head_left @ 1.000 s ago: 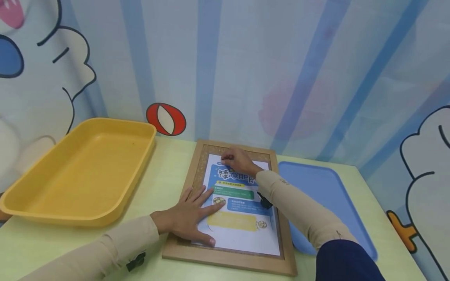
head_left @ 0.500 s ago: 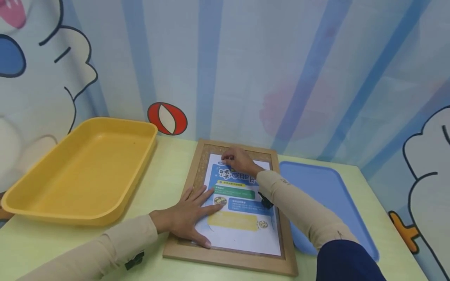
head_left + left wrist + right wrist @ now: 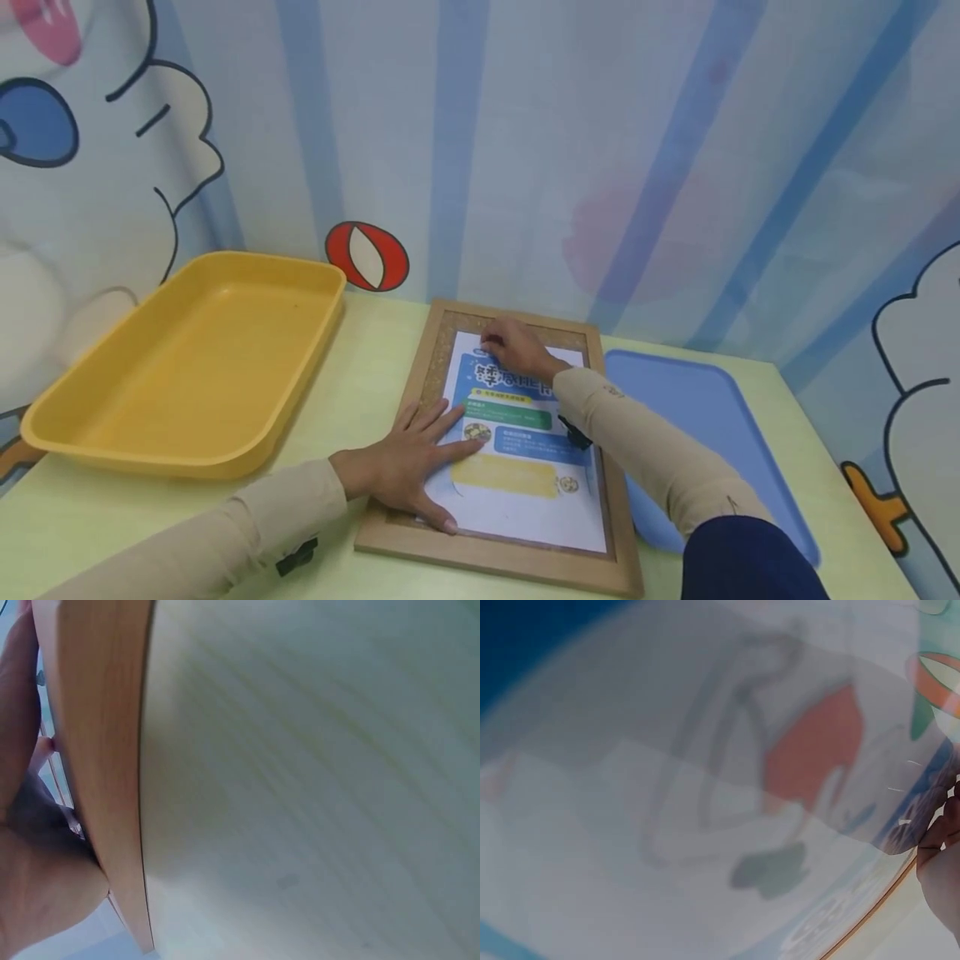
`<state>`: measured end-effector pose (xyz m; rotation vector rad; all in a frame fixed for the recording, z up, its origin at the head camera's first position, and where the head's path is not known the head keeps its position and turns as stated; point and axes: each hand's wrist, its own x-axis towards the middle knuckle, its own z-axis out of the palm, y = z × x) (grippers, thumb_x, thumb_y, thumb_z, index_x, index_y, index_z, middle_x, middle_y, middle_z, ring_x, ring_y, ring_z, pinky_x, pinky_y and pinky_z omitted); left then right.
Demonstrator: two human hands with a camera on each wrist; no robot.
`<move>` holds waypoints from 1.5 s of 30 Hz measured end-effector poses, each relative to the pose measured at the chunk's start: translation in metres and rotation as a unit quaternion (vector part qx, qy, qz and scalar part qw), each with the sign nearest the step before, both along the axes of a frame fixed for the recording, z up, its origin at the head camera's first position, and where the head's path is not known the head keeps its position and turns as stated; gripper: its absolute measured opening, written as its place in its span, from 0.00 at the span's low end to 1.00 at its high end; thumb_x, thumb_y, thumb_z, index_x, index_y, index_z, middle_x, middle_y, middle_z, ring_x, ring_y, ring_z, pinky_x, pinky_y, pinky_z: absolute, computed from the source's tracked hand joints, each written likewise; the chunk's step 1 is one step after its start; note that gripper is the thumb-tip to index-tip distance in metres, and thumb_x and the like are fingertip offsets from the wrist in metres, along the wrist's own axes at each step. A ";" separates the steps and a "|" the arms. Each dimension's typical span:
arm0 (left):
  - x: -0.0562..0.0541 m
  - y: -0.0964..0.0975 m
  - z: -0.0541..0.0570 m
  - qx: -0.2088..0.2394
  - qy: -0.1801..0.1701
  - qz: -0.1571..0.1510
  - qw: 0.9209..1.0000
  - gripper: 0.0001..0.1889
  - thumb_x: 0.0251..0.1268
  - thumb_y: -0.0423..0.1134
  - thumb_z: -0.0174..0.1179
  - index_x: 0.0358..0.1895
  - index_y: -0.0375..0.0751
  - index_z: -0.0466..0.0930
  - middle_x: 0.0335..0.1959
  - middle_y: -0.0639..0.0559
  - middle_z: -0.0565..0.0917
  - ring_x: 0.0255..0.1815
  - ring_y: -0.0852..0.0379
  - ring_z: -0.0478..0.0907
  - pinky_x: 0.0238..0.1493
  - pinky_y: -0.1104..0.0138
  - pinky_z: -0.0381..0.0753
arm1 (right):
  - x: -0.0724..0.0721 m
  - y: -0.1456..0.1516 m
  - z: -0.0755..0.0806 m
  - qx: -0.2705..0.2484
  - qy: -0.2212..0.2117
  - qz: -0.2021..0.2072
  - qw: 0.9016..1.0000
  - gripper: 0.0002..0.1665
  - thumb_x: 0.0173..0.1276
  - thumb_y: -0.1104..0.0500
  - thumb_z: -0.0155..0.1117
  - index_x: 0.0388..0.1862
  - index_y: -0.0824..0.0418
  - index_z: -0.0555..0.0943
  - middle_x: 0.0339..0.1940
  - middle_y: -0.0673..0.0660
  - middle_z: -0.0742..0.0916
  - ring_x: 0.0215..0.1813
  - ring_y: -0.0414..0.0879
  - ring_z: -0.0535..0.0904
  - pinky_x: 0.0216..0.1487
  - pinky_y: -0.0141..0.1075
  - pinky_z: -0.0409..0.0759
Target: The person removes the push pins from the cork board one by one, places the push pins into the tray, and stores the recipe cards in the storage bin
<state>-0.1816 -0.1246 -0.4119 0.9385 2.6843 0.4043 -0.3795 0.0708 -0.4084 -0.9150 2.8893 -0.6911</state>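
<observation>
A printed paper sheet [image 3: 532,518] in blue, green and yellow lies inside a wood-framed cork board [image 3: 480,548]. My left hand [image 3: 408,471] rests flat with spread fingers across the sheet's left edge and the frame. In the left wrist view, this hand [image 3: 45,881] lies along the wooden frame [image 3: 105,750]. At the sheet's upper left part, my right hand [image 3: 517,346] has its fingers curled, fingertips bunched right at the paper. The right wrist view catches only a bit of this hand [image 3: 941,862]; I cannot tell whether its fingertips hold something small.
On the left of the pale table [image 3: 378,333] stands a deep yellow tray [image 3: 217,375]. A flat blue tray [image 3: 697,400] lies to the right, partly under my right forearm. A cartoon-printed wall [image 3: 525,167] rises directly behind the board.
The head view has shifted slightly, so everything sits a little further right. Both hands keep their places on the sheet.
</observation>
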 end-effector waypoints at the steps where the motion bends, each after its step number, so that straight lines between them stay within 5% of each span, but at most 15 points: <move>1: 0.000 0.000 0.000 -0.001 0.001 0.000 1.000 0.56 0.46 0.73 0.68 0.79 0.60 0.55 0.83 0.40 0.40 0.83 0.35 0.31 0.76 0.35 0.29 | 0.000 0.000 0.000 0.000 -0.003 -0.002 1.000 0.08 0.74 0.59 0.60 0.47 0.57 0.84 0.42 0.53 0.86 0.47 0.46 0.82 0.56 0.42 0.80; 20: 0.001 0.003 -0.005 0.004 0.011 -0.005 1.000 0.55 0.46 0.73 0.68 0.79 0.60 0.56 0.83 0.39 0.40 0.83 0.34 0.32 0.76 0.34 0.31 | 0.011 -0.005 0.000 -0.012 -0.022 -0.018 1.000 0.09 0.75 0.59 0.60 0.48 0.58 0.84 0.44 0.55 0.85 0.48 0.48 0.81 0.58 0.44 0.80; 45: 0.002 0.001 -0.003 -0.001 0.006 0.008 1.000 0.55 0.46 0.73 0.68 0.79 0.60 0.57 0.84 0.40 0.41 0.83 0.36 0.31 0.77 0.35 0.30 | 0.012 -0.008 0.002 0.064 0.050 0.046 0.996 0.09 0.76 0.58 0.58 0.47 0.59 0.84 0.37 0.52 0.83 0.39 0.44 0.77 0.46 0.39 0.79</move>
